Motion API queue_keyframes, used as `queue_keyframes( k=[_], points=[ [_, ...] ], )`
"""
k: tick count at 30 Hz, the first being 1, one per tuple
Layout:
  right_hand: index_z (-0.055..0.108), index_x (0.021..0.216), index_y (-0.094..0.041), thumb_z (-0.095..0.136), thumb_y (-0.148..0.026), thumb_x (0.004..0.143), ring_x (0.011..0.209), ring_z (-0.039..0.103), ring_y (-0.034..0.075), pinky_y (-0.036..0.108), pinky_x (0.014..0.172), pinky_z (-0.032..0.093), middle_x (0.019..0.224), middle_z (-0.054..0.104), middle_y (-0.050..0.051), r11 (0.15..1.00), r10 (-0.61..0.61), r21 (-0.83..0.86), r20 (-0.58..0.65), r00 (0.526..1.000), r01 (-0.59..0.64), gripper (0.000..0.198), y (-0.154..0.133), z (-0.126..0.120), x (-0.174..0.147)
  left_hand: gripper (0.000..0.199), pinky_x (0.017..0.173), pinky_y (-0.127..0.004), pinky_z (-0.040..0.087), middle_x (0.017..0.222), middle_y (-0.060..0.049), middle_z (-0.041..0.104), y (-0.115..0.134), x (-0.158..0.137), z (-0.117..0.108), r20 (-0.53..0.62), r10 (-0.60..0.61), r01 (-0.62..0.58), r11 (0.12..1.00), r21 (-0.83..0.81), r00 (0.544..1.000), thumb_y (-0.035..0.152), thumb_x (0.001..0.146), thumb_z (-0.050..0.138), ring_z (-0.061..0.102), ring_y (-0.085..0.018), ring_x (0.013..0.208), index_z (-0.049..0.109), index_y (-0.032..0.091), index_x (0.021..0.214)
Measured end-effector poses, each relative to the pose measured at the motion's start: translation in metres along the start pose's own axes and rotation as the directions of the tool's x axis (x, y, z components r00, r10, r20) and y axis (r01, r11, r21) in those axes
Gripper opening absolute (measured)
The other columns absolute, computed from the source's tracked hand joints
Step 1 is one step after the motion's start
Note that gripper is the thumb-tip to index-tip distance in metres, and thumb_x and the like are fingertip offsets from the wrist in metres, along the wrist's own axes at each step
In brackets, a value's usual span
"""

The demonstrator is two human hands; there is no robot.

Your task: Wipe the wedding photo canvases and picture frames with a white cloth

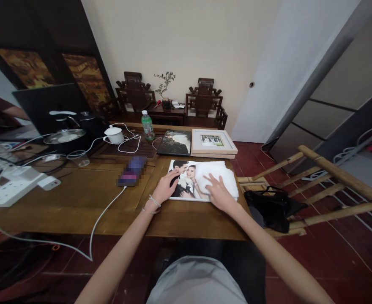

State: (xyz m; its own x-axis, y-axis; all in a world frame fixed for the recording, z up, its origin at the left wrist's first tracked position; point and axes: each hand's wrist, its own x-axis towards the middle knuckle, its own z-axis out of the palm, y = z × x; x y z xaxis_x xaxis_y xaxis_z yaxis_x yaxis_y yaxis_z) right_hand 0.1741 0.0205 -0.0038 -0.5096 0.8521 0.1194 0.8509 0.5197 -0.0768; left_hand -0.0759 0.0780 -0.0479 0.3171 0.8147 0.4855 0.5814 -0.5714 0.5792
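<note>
A wedding photo panel lies flat on the wooden table, showing a couple and a white bouquet. Over its right part is spread a folded white towel. My right hand presses on the towel with its fingers spread. At the panel's left edge rests my left hand, its fingers stretched out over the picture. Behind the panel lie a dark photo panel with a white dress on it and, to its right, a white-framed picture on top of another pale frame.
Left of the panel a phone is plugged into a white cable. A green bottle, a lidded white cup, a plastic cup and a power strip stand farther left. A bamboo chair with a black bag is at right.
</note>
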Motion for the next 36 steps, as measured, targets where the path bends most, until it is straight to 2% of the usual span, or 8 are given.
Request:
queue_keyframes(
  k=[5, 8, 11, 17, 21, 25, 29, 36],
  points=[
    [0.064, 0.091, -0.013, 0.039, 0.005, 0.064, 0.139, 0.018, 0.034, 0.066, 0.107, 0.014, 0.147, 0.035, 0.012, 0.996, -0.091, 0.019, 0.021, 0.996, 0.091, 0.041, -0.036, -0.003, -0.053, 0.035, 0.109, -0.042, 0.035, 0.132, -0.011, 0.055, 0.001, 0.0, 0.0, 0.008, -0.014, 0.014, 1.0, 0.009, 1.0, 0.027, 0.09, 0.044, 0.048, -0.022, 0.126, 0.06, 0.016, 0.118],
    [0.064, 0.092, -0.015, 0.04, 0.004, 0.061, 0.138, 0.022, 0.032, 0.062, 0.109, 0.017, 0.145, 0.039, 0.01, 0.99, -0.122, 0.073, 0.053, 0.991, 0.118, 0.044, -0.041, -0.009, -0.062, 0.037, 0.111, -0.041, 0.032, 0.135, -0.01, 0.053, 0.002, 0.0, 0.0, 0.014, -0.014, 0.014, 1.0, 0.004, 1.0, 0.027, 0.09, 0.043, 0.044, -0.021, 0.129, 0.058, 0.016, 0.121],
    [0.064, 0.093, -0.015, 0.039, 0.004, 0.061, 0.136, 0.028, 0.029, 0.058, 0.11, 0.019, 0.14, 0.046, 0.011, 0.99, -0.084, 0.118, 0.048, 0.995, 0.078, 0.045, -0.03, -0.012, -0.049, 0.041, 0.113, -0.041, 0.029, 0.14, -0.009, 0.047, 0.001, 0.001, 0.0, 0.027, -0.011, 0.011, 1.0, -0.011, 1.0, 0.029, 0.091, 0.041, 0.038, -0.021, 0.133, 0.053, 0.016, 0.128],
    [0.063, 0.097, -0.01, 0.04, 0.001, 0.066, 0.133, 0.034, 0.029, 0.054, 0.107, 0.022, 0.134, 0.048, 0.023, 0.996, 0.066, 0.052, 0.002, 0.998, -0.066, 0.04, 0.012, -0.01, 0.012, 0.048, 0.114, -0.044, 0.023, 0.148, -0.008, 0.035, -0.01, 0.0, 0.002, 0.104, -0.045, 0.044, 0.999, 0.013, 0.994, 0.032, 0.093, 0.037, 0.027, -0.021, 0.138, 0.039, 0.019, 0.139],
    [0.06, 0.105, -0.01, 0.038, 0.001, 0.069, 0.131, 0.037, 0.028, 0.049, 0.104, 0.026, 0.129, 0.053, 0.021, 0.99, 0.141, 0.017, -0.033, 0.99, -0.14, 0.043, 0.038, -0.008, 0.045, 0.046, 0.113, -0.046, 0.024, 0.148, -0.006, 0.035, -0.013, -0.001, 0.004, 0.117, -0.057, 0.055, 0.998, 0.021, 0.992, 0.033, 0.094, 0.036, 0.027, -0.021, 0.139, 0.04, 0.023, 0.139],
    [0.059, 0.109, -0.01, 0.037, 0.001, 0.07, 0.131, 0.037, 0.027, 0.05, 0.105, 0.026, 0.127, 0.054, 0.021, 0.989, 0.148, -0.012, -0.044, 0.988, -0.149, 0.046, 0.046, -0.006, 0.052, 0.046, 0.113, -0.047, 0.024, 0.147, -0.007, 0.036, -0.013, -0.001, 0.004, 0.102, -0.06, 0.059, 0.998, 0.007, 0.993, 0.033, 0.093, 0.037, 0.029, -0.022, 0.138, 0.042, 0.023, 0.137],
    [0.06, 0.106, -0.009, 0.039, 0.002, 0.068, 0.136, 0.028, 0.03, 0.057, 0.107, 0.019, 0.138, 0.044, 0.021, 0.997, 0.075, -0.019, -0.036, 0.996, -0.076, 0.045, 0.031, 0.0, 0.026, 0.045, 0.113, -0.046, 0.025, 0.147, -0.007, 0.038, -0.012, -0.001, 0.006, 0.086, -0.059, 0.059, 0.998, 0.003, 0.995, 0.034, 0.093, 0.037, 0.03, -0.022, 0.138, 0.043, 0.022, 0.137],
    [0.065, 0.089, -0.014, 0.04, 0.005, 0.064, 0.138, 0.023, 0.032, 0.063, 0.108, 0.017, 0.142, 0.042, 0.014, 0.996, -0.087, 0.022, -0.001, 0.996, 0.087, 0.04, -0.024, -0.003, -0.056, 0.046, 0.112, -0.047, 0.025, 0.146, -0.008, 0.038, -0.01, -0.001, 0.006, 0.084, -0.067, 0.067, 0.998, 0.005, 0.994, 0.034, 0.093, 0.037, 0.031, -0.023, 0.137, 0.044, 0.02, 0.136]
  ],
)
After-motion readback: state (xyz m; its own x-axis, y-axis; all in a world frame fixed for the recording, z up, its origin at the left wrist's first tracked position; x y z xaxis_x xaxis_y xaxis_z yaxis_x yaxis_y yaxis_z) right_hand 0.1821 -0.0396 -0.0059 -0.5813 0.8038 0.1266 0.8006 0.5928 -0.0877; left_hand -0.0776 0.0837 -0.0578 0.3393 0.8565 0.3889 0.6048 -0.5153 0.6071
